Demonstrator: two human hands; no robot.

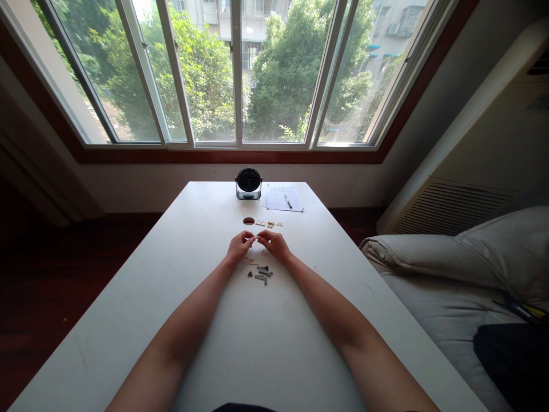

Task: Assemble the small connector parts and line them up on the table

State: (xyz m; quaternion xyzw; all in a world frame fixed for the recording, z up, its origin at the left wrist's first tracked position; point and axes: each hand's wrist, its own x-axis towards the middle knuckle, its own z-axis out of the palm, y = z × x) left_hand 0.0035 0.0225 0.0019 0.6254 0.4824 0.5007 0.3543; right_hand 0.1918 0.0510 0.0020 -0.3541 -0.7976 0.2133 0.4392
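Over the middle of the white table (274, 355), my left hand (240, 246) and my right hand (274, 244) meet at the fingertips. Both are closed in a pinch around something small and pale, too small to name. Just below the hands lie several grey building pieces (261, 277) in a loose group. A thin beige strip (253, 262) and a small beige piece (263, 252) lie between those and my hands. Beyond my fingers, flat beige pieces with dots or holes (260, 223) sit in a short row, with more beige pieces (271, 224) beside them.
A round brown-looking hole or disc (249, 221) is in the tabletop left of the beige row. Farther back stand a small black fan (249, 182) and printed paper (277, 197) with a pen (288, 201) on it. A padded sofa (433, 274) borders the right side.
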